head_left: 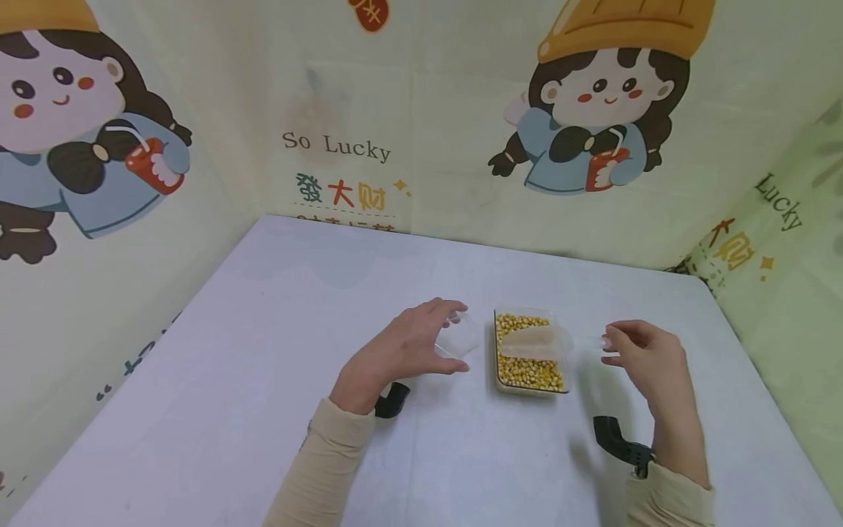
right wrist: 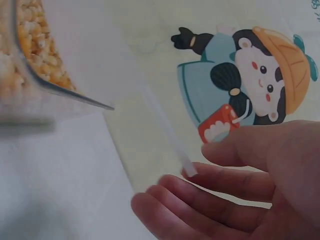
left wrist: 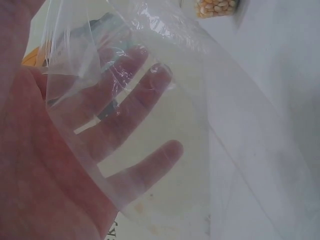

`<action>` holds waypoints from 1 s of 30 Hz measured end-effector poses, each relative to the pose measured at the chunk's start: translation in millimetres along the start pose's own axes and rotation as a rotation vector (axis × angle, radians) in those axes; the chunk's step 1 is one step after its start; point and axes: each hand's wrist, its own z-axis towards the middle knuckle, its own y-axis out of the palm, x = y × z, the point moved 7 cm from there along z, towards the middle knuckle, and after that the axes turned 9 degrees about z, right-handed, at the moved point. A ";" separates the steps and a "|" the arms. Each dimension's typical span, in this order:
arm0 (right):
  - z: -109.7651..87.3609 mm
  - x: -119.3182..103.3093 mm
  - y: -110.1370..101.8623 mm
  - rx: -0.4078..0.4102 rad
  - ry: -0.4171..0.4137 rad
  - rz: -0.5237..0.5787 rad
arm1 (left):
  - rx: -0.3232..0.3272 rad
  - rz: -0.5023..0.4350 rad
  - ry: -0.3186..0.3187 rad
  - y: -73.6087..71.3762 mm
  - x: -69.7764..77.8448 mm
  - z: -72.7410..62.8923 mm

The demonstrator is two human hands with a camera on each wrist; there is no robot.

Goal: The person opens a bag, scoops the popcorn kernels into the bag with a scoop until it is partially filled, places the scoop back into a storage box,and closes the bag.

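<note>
My left hand (head_left: 415,340) curls in a C around a clear plastic bag (head_left: 461,335). In the left wrist view, the fingers show through the thin, wrinkled film of the bag (left wrist: 195,125). Right of the bag stands a clear rectangular container (head_left: 527,392) filled with yellow corn kernels (head_left: 530,373). A pale translucent scoop (head_left: 530,342) lies over the kernels, its handle pointing right. My right hand (head_left: 648,359) holds the handle end between thumb and index finger. In the right wrist view, the thin whitish handle (right wrist: 167,135) runs to those fingertips, and the other fingers are loosely bent.
A white-covered table (head_left: 461,468) spreads around the container. Printed cloth (head_left: 454,110) with cartoon figures hangs behind it and at both sides. Dark curved camera mounts (head_left: 619,439) sit at the wrists, close over the table.
</note>
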 end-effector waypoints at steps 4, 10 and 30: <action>2.9 2.0 13.0 -0.113 -0.004 0.040 | -0.005 -0.002 0.003 1.1 -0.3 0.3; 5.1 4.9 24.0 -0.218 0.004 0.078 | -0.007 0.007 -0.002 1.3 -0.1 0.5; 2.4 -2.9 21.6 -0.250 -0.011 0.353 | -0.018 0.028 -0.010 1.1 -0.8 0.5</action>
